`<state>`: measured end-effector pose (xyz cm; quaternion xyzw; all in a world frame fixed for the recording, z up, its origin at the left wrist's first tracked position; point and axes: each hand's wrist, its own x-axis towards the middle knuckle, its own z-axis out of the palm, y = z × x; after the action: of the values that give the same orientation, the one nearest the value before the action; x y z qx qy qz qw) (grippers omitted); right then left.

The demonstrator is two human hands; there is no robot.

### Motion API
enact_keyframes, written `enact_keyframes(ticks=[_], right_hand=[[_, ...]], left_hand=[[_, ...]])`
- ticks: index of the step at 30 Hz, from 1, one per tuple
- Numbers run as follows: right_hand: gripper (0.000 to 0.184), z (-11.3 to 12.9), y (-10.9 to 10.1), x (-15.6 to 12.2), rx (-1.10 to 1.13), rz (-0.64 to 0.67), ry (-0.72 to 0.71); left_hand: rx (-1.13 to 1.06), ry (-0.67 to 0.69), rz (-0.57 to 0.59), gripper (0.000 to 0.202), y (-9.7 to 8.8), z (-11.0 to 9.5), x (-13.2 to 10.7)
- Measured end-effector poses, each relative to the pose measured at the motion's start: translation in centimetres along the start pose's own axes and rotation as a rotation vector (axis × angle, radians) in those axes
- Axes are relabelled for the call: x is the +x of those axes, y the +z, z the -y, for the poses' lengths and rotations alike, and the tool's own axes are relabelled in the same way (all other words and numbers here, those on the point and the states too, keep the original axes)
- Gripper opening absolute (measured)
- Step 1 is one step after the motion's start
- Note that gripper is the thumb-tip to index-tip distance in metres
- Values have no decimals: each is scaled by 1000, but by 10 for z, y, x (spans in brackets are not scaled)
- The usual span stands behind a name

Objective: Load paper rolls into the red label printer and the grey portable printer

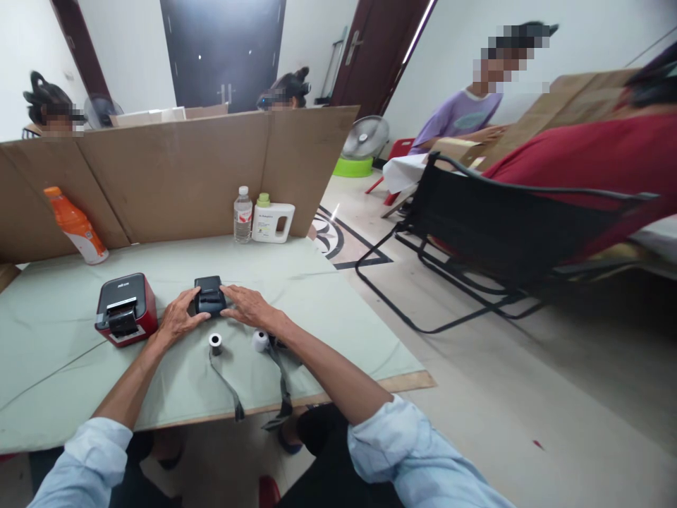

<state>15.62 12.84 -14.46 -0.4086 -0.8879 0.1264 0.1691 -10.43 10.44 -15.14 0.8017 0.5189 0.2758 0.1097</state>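
A small black printer [209,295] sits on the pale green table cover [63,339] in front of me. My left hand [177,319] grips its left side, fingers curled against it. My right hand [247,305] rests against its right side with fingers stretched toward the device. Just in front of the hands stand two small paper rolls: a grey-cored one [215,342] and a white one [259,340]. A dark strap [227,384] trails from the rolls over the table's front edge.
A red and black printer [125,308] stands left of my hands. An orange bottle [77,226], a water bottle [242,214] and a white jug [272,220] stand by the cardboard partition [174,169]. Right of the table stands a black folding chair [502,233]; other people sit beyond.
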Motion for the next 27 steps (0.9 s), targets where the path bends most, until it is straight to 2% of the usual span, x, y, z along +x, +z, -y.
enact_keyframes(ticks=[7,12,15,20,27], right_hand=[[69,1,2,1,68,-7,29],[57,1,-1,5,327,45,79],[58,-1,-1,7,473,31,91],[60,-20,-12,-2,590,-88,96],[53,-63,-34,-45,640,-302,174]], left_hand=[[24,-9,48,75,-5,0,6],[29,8,77,85,-6,2,4],[19,17,70,82,-4,1,8],[19,62,70,84,4,-14,37],[11,144,143,84,39,-58,88]])
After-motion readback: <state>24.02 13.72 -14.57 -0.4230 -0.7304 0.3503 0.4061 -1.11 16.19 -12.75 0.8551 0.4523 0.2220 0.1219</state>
